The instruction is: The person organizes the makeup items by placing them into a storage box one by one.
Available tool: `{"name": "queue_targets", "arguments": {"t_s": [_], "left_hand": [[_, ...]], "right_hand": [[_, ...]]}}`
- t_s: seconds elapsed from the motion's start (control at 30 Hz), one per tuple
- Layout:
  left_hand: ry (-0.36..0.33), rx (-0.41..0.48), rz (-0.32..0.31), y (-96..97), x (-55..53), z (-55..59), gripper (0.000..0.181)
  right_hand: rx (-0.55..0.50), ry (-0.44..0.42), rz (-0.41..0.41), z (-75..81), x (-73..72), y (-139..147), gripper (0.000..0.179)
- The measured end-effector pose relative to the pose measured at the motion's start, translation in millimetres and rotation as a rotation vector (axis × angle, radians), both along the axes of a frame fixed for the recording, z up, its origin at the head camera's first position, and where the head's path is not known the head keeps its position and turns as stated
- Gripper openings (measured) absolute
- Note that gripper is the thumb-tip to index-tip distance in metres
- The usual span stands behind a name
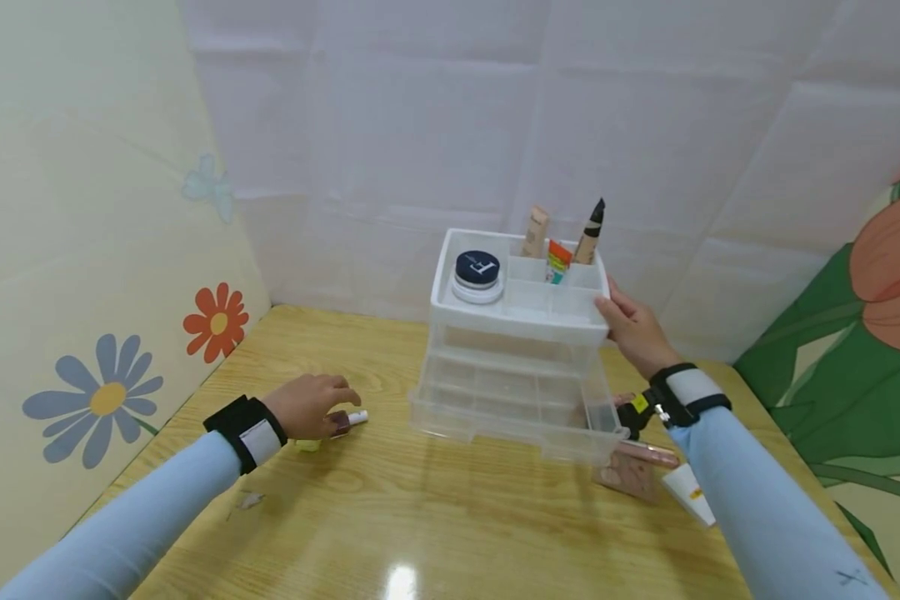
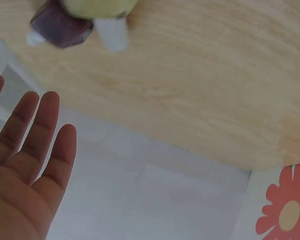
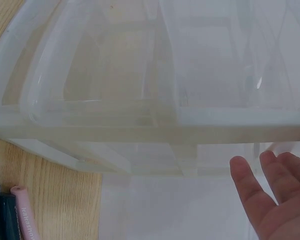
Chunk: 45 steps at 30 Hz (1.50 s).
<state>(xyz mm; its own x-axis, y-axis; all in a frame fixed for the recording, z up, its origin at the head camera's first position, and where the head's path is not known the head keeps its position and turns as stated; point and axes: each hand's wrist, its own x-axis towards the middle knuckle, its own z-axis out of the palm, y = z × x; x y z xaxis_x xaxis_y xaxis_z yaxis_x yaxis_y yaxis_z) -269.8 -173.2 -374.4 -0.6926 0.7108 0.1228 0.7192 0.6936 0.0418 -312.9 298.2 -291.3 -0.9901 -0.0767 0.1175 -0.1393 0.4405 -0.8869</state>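
Observation:
My left hand (image 1: pixel 311 404) hovers over the left side of the table, its fingers extended and holding nothing in the left wrist view. Close by it lie a dark red nail polish bottle (image 2: pixel 62 25) and a yellow bottle (image 2: pixel 100 6), partly cut off by the frame. A white and clear drawer organizer (image 1: pixel 521 321) stands in the middle, one clear drawer (image 1: pixel 495 417) pulled out toward me. With thumb over the rim and fingers along the side, my right hand (image 1: pixel 637 333) holds the organizer's upper right edge.
A dark-lidded jar (image 1: pixel 477 268), a beige tube (image 1: pixel 535 232), a small orange tube (image 1: pixel 558 260) and a black-capped tube (image 1: pixel 591 229) stand on the organizer's top. Under my right forearm lie a pink palette (image 1: pixel 626 477), a pink tube (image 1: pixel 648 453) and a white box (image 1: pixel 686 492).

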Motion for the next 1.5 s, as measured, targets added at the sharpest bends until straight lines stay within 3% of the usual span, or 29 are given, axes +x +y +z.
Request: {"name": "queue_targets", "arguments": {"t_s": [0.2, 0.37, 0.73, 1.03, 1.3, 1.5], "left_hand": [[0.018, -0.02, -0.036, -2.2, -6.5, -15.9, 0.031], [0.011, -0.039, -0.037, -0.6, -9.4, -21.5, 0.03], [-0.009, -0.06, -0.067, 6.4, -7.5, -23.6, 0.014], [-0.034, -0.109, -0.053, 8.8, -10.7, -26.1, 0.019], [-0.033, -0.063, -0.068, 11.3, -10.8, -23.7, 0.028], [0.008, -0.018, -0.122, 13.0, -9.2, -18.7, 0.029]], "right_hand": [[0.001, 0.008, 0.003, -0.5, -0.5, -0.9, 0.069], [-0.005, 0.011, 0.01, -0.2, -0.9, -0.1, 0.068], [-0.005, 0.014, 0.003, -0.8, -1.0, -0.8, 0.069], [-0.004, 0.038, 0.027, -0.9, -0.6, 1.5, 0.066], [-0.01, 0.036, 0.018, 1.0, 1.0, 2.0, 0.068], [-0.023, 0.052, 0.033, -0.8, 0.4, 2.1, 0.069]]}}
